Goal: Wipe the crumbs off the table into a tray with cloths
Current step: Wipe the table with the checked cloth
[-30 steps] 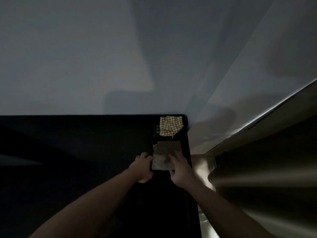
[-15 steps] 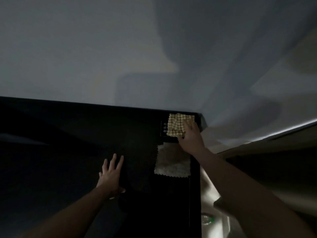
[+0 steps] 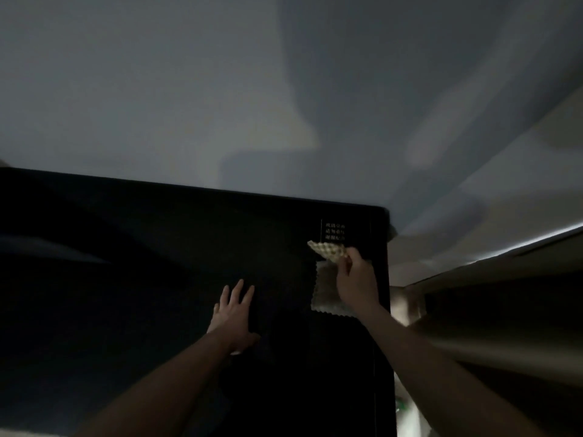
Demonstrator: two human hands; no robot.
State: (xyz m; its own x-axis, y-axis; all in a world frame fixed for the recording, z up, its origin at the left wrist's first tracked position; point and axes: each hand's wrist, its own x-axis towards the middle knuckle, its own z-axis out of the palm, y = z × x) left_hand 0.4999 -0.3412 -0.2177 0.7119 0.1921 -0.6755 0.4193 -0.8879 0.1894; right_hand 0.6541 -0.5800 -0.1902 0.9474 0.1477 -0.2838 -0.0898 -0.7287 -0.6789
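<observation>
Right hand (image 3: 355,279) pinches the checkered cloth (image 3: 328,250) just beyond the grey cloth (image 3: 328,293); left hand (image 3: 233,313), grip spread flat on the table (image 3: 157,263), lies farther off.

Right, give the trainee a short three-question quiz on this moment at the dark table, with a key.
1. True or false: the left hand holds a cloth.
2. Which cloth does the right hand pinch? A) the checked cloth B) the grey cloth C) neither
3. Fill in: the grey cloth lies flat on the table, partly under the right ____.

Key
1. False: it lies flat on the bare table, fingers spread.
2. A: the fingers pinch it near the white label by the table's far right corner.
3. hand
</observation>
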